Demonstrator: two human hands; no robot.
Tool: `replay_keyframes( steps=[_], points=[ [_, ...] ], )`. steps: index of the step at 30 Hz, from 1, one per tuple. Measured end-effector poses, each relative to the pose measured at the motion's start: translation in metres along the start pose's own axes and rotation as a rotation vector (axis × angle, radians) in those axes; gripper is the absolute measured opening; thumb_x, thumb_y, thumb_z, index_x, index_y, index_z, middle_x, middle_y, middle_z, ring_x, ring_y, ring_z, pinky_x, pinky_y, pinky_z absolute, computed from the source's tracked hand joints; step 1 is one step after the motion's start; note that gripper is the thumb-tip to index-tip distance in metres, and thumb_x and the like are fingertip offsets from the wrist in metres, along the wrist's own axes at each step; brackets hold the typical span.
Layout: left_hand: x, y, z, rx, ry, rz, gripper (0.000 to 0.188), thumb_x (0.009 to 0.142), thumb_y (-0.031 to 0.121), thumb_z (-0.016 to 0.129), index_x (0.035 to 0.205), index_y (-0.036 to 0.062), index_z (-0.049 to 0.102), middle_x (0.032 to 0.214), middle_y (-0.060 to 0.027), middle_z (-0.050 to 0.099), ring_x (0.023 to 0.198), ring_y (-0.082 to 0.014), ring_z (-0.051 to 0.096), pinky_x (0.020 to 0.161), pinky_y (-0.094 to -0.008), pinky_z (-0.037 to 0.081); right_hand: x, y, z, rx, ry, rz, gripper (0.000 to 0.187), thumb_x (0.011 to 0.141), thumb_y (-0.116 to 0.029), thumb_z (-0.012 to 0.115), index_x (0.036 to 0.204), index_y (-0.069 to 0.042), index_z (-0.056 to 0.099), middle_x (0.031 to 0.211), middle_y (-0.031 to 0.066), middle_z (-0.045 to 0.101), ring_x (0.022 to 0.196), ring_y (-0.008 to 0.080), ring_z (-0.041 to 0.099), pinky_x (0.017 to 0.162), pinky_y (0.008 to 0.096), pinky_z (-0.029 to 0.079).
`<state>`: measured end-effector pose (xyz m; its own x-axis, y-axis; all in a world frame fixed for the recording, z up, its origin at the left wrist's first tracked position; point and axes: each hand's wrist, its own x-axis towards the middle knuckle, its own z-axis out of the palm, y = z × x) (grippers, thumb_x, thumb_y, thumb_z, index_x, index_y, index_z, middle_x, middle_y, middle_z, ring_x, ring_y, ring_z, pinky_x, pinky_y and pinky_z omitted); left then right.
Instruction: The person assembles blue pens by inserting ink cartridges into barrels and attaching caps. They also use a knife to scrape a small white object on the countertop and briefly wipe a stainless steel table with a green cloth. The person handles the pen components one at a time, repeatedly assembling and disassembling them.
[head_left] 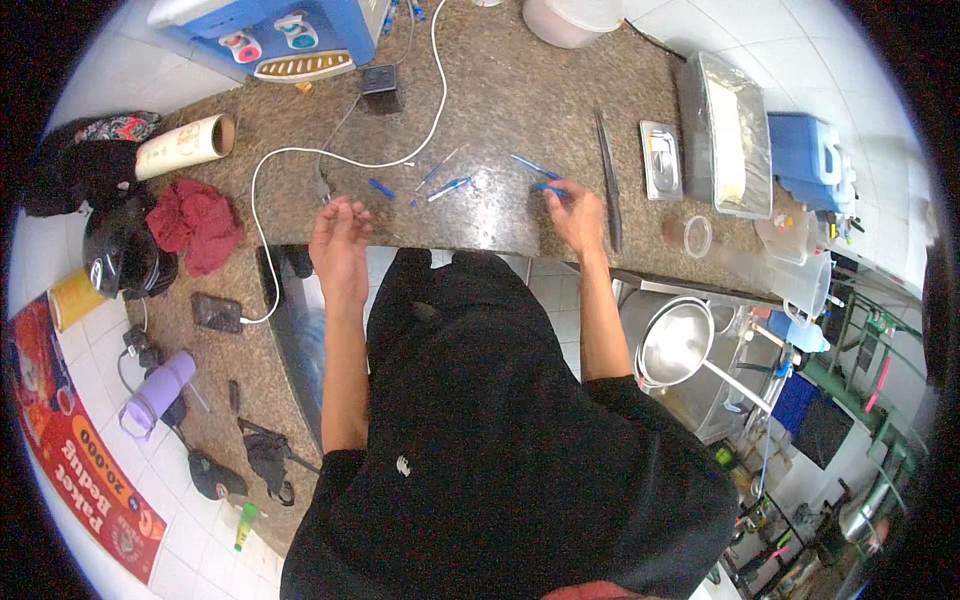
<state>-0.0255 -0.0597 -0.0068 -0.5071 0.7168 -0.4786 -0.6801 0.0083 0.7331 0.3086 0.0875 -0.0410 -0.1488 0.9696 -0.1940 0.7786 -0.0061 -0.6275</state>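
Note:
On the brown speckled counter, my right hand (577,218) pinches a blue pen part (548,189) between thumb and fingers. Just beyond it lies a thin blue pen piece (528,163). My left hand (341,240) is palm-up, its fingers curled in; anything between the fingertips is too small to make out. A dark cable end (323,188) lies right beside those fingertips. Between my hands are a clear-and-blue pen barrel (449,189), a thin refill (437,170), a short dark-blue piece (381,188) and a tiny blue bit (413,203).
A white cable (262,215) loops to a phone (217,312) at left. Red cloth (197,226), a tape roll (186,146) and a black helmet (122,245) stand nearby. Rightward are a long dark utensil (609,185), a metal lid (661,160), a clear bin (722,140) and a steel pan (677,343).

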Motion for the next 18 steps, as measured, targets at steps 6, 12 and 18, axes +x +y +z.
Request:
replay_keyframes(
  steps=[6,12,18],
  points=[
    [-0.002,0.001,0.013,0.031,0.031,-0.018,0.023,0.100,0.017,0.063,0.119,0.0054,0.058,0.109,-0.0074,0.066,0.100,-0.0196,0.064,0.083,-0.0308,0.052,-0.010,0.039,0.011,-0.322,0.172,-0.167,0.022,0.085,-0.025,0.073,0.102,-0.010,0.075,0.105,0.0141,0.069,0.102,0.0346,0.062,0.089,0.0449,0.050],
    [-0.002,0.001,0.037,-0.040,-0.072,-0.032,0.018,0.100,0.016,0.064,0.114,0.0055,0.059,0.110,-0.0079,0.067,0.100,-0.0195,0.064,0.085,-0.0308,0.052,0.005,0.009,0.034,-0.352,0.174,-0.406,0.018,0.084,-0.016,0.071,0.101,-0.011,0.075,0.103,0.0082,0.065,0.100,0.0307,0.059,0.084,0.0449,0.047],
    [-0.013,0.008,0.058,-0.081,-0.085,-0.025,0.016,0.099,0.017,0.064,0.109,0.0062,0.060,0.109,-0.0088,0.068,0.099,-0.0193,0.064,0.085,-0.0307,0.050,0.015,0.000,0.049,-0.313,0.158,-0.454,0.013,0.088,-0.011,0.066,0.099,-0.007,0.072,0.099,0.0080,0.067,0.095,0.0309,0.062,0.079,0.0440,0.048]
  ],
)
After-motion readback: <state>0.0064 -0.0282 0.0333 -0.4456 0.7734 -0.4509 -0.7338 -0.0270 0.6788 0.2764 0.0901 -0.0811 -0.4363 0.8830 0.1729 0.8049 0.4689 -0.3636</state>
